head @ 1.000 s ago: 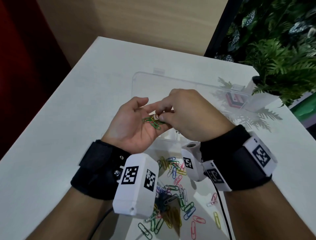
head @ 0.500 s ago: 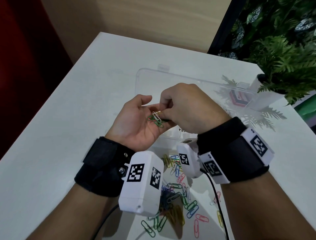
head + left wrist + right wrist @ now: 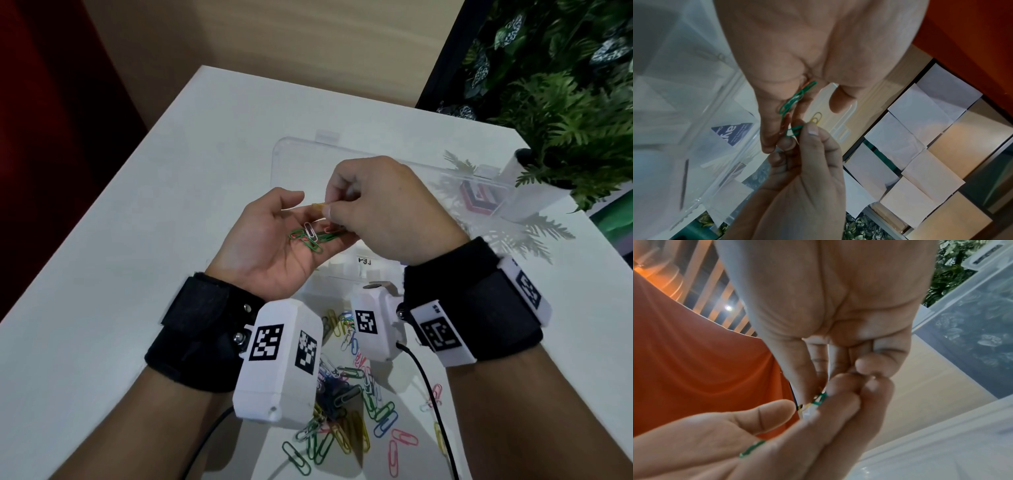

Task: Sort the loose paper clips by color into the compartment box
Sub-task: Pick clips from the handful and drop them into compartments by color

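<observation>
Head view: left hand (image 3: 274, 250) palm up over the box (image 3: 346, 274), fingers loosely spread, cradling green clips (image 3: 306, 238) and one white clip (image 3: 311, 230) on the palm. Right hand (image 3: 383, 209) knuckles up just beside it, thumb and forefinger pressed together on a yellow clip (image 3: 318, 206) above the left fingertips; other fingers curled under. Box mostly hidden behind both hands, clear lid (image 3: 308, 150) tilted open beyond them; contents impossible to make out. Loose clips (image 3: 346, 394) in mixed colors heaped on the table (image 3: 102, 274) nearer than the box, partly covered by the wrist cameras. Left wrist view: green clips (image 3: 797, 99) along the left fingers (image 3: 772, 113); right hand (image 3: 807, 170) pinching a green clip (image 3: 794, 131) and a yellow clip (image 3: 816, 119) together at the fingertips. Box walls blurred at left. Right wrist view: right hand (image 3: 818, 313) with thumb tip meeting forefinger on a small green and yellow tangle (image 3: 818, 400), hard to separate; left hand (image 3: 735, 443) below, fingers touching the right fingertips, one green clip (image 3: 752, 448) on it. Box lid (image 3: 972, 345) cut off at right.
</observation>
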Motion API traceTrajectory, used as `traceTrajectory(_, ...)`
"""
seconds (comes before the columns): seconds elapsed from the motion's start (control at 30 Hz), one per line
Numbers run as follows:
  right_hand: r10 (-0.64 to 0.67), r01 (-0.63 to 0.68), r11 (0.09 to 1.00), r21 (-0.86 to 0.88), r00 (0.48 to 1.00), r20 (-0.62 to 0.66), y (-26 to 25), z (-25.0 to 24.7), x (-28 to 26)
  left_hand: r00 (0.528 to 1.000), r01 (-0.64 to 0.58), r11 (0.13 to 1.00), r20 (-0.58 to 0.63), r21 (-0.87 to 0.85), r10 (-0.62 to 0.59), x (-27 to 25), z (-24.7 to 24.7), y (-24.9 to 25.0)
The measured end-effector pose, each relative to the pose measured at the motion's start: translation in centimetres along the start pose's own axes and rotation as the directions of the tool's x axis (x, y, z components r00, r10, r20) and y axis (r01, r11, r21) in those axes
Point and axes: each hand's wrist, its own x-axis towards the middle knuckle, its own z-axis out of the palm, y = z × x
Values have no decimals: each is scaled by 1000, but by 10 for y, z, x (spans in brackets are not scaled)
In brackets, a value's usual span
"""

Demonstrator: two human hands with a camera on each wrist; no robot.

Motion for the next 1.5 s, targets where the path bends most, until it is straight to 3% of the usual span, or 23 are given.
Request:
traceTrajectory(0.47, 14, -10, 989, 146, 1000, -24, 7, -5, 1, 1000, -21, 1000, 1, -7, 21, -1, 3, -3)
traceTrajectory(0.77, 115, -39, 964, 263, 953, -281, 18, -10, 2, 994, -76, 995, -85, -60, 70, -5, -4, 14)
traceTrajectory(0.83, 129, -80, 977, 197, 960, -249, 23, -9, 1, 988, -127, 988, -102, -83, 118, -7, -9, 25)
traceTrajectory(0.93, 110, -107, 993, 42, 990, -88, 23, 3, -4, 978, -182, 978, -120, -101, 170, -12, -15, 37)
traceTrajectory(1.0, 95, -98, 994, -44, 993, -72, 20, 8, -6, 979, -173, 981, -121, -89, 161, -14, -15, 38)
traceTrajectory(1.1, 1, -4, 1000, -19, 985, -170, 10, 5, -4, 986, -129, 990, -112, -48, 123, -10, -14, 32)
traceTrajectory(1.23, -146, 142, 985, -99, 989, -36, -8, 11, 4, 997, -55, 998, -62, -37, 53, -4, -14, 23)
traceTrajectory(1.4, -82, 95, 959, -266, 995, 60, -9, 18, 14, 999, -10, 998, -37, -61, 8, -2, -12, 18)
traceTrajectory(1.5, -56, 74, 966, -247, 995, 82, -7, 17, 15, 999, -4, 999, -39, -39, 3, -1, -14, 18)
